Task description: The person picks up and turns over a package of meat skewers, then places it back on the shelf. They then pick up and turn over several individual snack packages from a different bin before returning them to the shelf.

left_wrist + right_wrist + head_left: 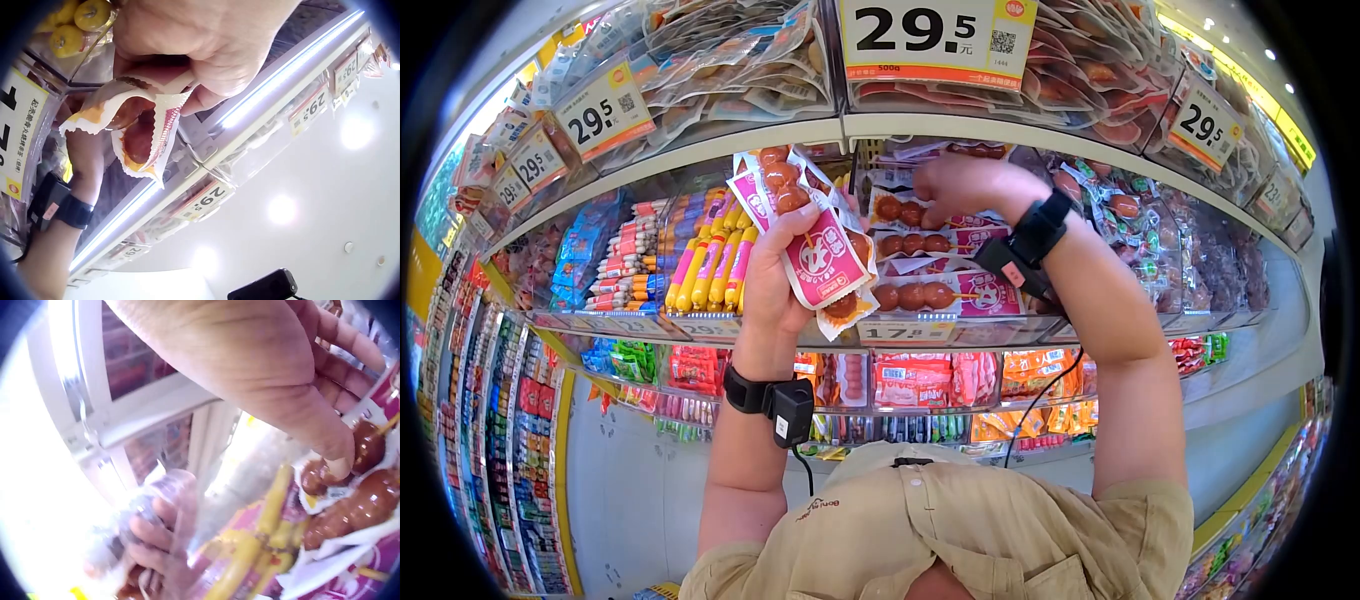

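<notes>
My left hand [774, 278] holds several packets of skewered meatballs [832, 262] in front of the shelf, the thumb across their pink-and-white wrapping. In the left wrist view, the ends of these packets [139, 140] hang below the fingers, brown balls showing inside. Over the bin to the right, my right hand [972, 186] reaches down at the back among more meatball skewer packets [925, 295]. The right wrist view shows its thumb [337, 447] touching one packet of glossy brown balls [369, 447], with the other fingers spread apart beyond it.
Yellow-wrapped sausages [712, 268] fill the bin left of the meatballs. A shelf edge [730, 160] with large price cards [938, 42] runs above my hands. Below is a front rail with a price label [900, 333], over lower rows of bagged snacks [912, 380].
</notes>
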Motion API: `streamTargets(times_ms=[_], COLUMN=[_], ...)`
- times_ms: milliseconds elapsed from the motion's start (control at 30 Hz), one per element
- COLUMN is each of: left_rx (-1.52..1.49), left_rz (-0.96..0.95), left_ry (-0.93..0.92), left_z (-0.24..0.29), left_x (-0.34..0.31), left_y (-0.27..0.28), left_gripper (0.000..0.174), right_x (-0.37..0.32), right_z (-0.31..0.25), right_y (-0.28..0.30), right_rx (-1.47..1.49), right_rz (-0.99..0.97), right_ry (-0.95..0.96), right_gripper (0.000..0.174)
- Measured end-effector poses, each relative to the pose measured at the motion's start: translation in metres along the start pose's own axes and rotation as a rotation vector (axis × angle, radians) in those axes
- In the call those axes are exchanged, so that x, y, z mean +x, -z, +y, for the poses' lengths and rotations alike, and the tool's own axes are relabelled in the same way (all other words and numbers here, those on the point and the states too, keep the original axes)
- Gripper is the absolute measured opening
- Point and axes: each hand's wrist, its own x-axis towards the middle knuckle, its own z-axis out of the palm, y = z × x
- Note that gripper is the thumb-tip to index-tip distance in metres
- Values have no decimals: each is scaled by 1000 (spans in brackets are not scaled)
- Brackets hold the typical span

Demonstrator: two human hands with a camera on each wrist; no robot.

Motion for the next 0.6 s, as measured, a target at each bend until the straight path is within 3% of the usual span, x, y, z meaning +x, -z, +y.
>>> streamTargets(times_ms=[200,300,400,433,600], left_rx=[-3,-14,-25,-24,-30], left_rz=[-2,-26,-8,-7,-18], left_ry=[1,5,-8,-10,-1], left_z=[0,1,0,0,0], left_x=[0,0,-1,-1,-1], left_y=[-1,0,-2,-2,-3], left_gripper=[32,32,32,32,32], right_x=[0,-9,-23,-13,3], right_z=[-13,-8,-15,-1,22], right_y=[0,14,31,17,7], right_rx=[-91,92,163,142,-169], right_rz=[-39,244,629,921,902], right_ry=[-21,-93,-17,135,-127], right_gripper=[33,32,29,26,32])
